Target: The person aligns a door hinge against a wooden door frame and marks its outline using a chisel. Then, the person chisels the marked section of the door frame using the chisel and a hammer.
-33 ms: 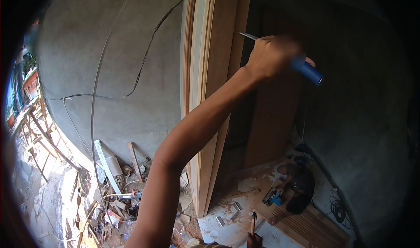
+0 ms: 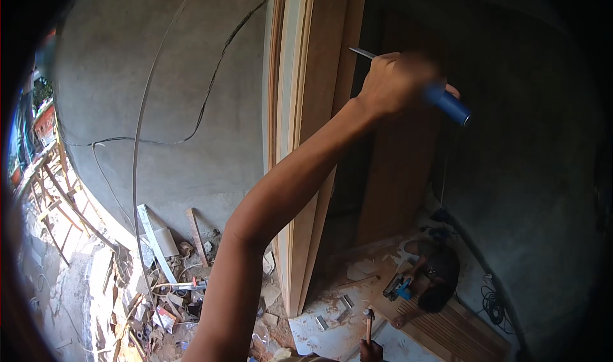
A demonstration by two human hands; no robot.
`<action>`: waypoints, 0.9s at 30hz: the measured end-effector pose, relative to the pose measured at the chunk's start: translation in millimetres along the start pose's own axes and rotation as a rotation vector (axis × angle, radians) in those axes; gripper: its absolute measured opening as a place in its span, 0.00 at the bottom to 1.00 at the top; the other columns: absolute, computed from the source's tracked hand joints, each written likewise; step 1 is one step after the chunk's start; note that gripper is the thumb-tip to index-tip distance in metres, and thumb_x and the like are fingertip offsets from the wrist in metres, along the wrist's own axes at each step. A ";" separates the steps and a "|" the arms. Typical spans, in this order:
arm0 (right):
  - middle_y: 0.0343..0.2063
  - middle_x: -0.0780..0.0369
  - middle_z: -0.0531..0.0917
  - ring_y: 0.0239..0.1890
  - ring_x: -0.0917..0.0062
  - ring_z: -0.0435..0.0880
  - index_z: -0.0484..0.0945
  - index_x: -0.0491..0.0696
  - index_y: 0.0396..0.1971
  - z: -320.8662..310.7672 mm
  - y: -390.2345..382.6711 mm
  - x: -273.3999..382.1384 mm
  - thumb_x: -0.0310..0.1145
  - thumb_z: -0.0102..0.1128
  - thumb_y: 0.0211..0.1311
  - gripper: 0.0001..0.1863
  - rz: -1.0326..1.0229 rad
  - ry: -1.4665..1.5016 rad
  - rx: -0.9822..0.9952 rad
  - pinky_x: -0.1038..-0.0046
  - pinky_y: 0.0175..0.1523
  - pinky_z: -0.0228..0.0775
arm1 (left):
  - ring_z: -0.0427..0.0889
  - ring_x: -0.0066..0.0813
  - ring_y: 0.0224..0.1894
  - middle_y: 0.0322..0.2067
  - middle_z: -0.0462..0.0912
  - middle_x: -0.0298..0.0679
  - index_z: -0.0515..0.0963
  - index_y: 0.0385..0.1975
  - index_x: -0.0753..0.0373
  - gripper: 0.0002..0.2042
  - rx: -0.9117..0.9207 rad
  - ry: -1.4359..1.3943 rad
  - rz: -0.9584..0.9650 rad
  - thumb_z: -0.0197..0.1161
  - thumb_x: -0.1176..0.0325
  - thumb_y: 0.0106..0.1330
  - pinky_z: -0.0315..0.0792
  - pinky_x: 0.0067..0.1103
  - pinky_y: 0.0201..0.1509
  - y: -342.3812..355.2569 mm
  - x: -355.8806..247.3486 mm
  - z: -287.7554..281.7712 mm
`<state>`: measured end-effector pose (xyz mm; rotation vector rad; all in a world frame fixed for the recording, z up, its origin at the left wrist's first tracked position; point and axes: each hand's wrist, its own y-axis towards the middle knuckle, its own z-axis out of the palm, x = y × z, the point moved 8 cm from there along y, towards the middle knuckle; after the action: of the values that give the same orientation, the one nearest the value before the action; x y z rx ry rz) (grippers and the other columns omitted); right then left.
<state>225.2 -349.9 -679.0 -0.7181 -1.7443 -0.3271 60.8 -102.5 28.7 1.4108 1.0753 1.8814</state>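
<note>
My left arm reaches up across the wooden door frame [image 2: 319, 93]. At the top, my left hand [image 2: 396, 84] is closed around a blue-handled chisel [image 2: 454, 109]. The thin metal blade points left, close to the frame's edge; a blurred patch covers part of the fingers and handle. Low in the picture, my right hand [image 2: 371, 351] grips a hammer [image 2: 369, 327] by its wooden handle, head upward. That hand is dark and partly cut off by the lower edge.
On the floor at lower right, a co-worker [image 2: 440, 269] bends over a grooved wooden panel [image 2: 463, 330] beside a blue power tool [image 2: 401, 290]. Rubble [image 2: 172, 298] and offcuts lie at the grey wall's [image 2: 191, 87] foot. A cable [image 2: 217, 81] hangs on that wall.
</note>
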 end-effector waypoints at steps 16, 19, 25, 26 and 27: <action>0.14 0.57 0.77 0.18 0.71 0.77 0.79 0.40 0.23 -0.9 -3.2 23.2 0.43 0.65 0.62 0.19 -0.365 -0.163 0.024 0.66 0.28 0.67 | 0.62 0.14 0.14 0.12 0.62 0.24 0.61 0.14 0.52 0.30 0.395 -0.449 -0.716 0.57 0.35 0.67 0.54 0.20 0.18 67.4 94.9 -37.9; 0.18 0.55 0.77 0.19 0.57 0.77 0.75 0.61 0.55 -6.2 -8.7 27.1 0.24 0.64 0.60 0.24 -0.746 -0.307 0.068 0.61 0.20 0.66 | 0.60 0.13 0.13 0.10 0.59 0.22 0.59 0.12 0.50 0.31 0.284 -0.434 -0.708 0.58 0.35 0.67 0.52 0.21 0.17 71.3 92.1 -38.6; 0.13 0.60 0.74 0.17 0.74 0.71 0.77 0.40 0.22 -2.7 0.0 37.7 0.44 0.65 0.63 0.21 -0.368 -0.100 0.094 0.67 0.26 0.63 | 0.60 0.12 0.14 0.11 0.61 0.23 0.59 0.12 0.49 0.30 0.182 -0.393 -0.741 0.58 0.34 0.66 0.51 0.21 0.17 70.2 103.9 -43.3; 0.13 0.60 0.74 0.17 0.74 0.71 0.77 0.40 0.22 -3.0 -1.1 41.3 0.44 0.65 0.63 0.21 -0.363 -0.099 0.097 0.67 0.26 0.63 | 0.60 0.13 0.14 0.12 0.61 0.23 0.60 0.12 0.49 0.30 0.175 -0.375 -0.748 0.58 0.34 0.66 0.51 0.21 0.17 70.3 105.2 -42.2; 0.13 0.59 0.74 0.18 0.74 0.71 0.77 0.40 0.22 -3.2 -1.8 45.1 0.44 0.65 0.63 0.21 -0.357 -0.087 0.100 0.67 0.27 0.63 | 0.60 0.13 0.14 0.12 0.61 0.23 0.60 0.12 0.49 0.30 0.179 -0.374 -0.751 0.58 0.34 0.66 0.51 0.21 0.17 70.5 106.0 -40.2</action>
<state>219.8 -339.8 -635.2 -0.3502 -1.9577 -0.4528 -6.7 -65.5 137.8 1.1506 1.3493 0.9701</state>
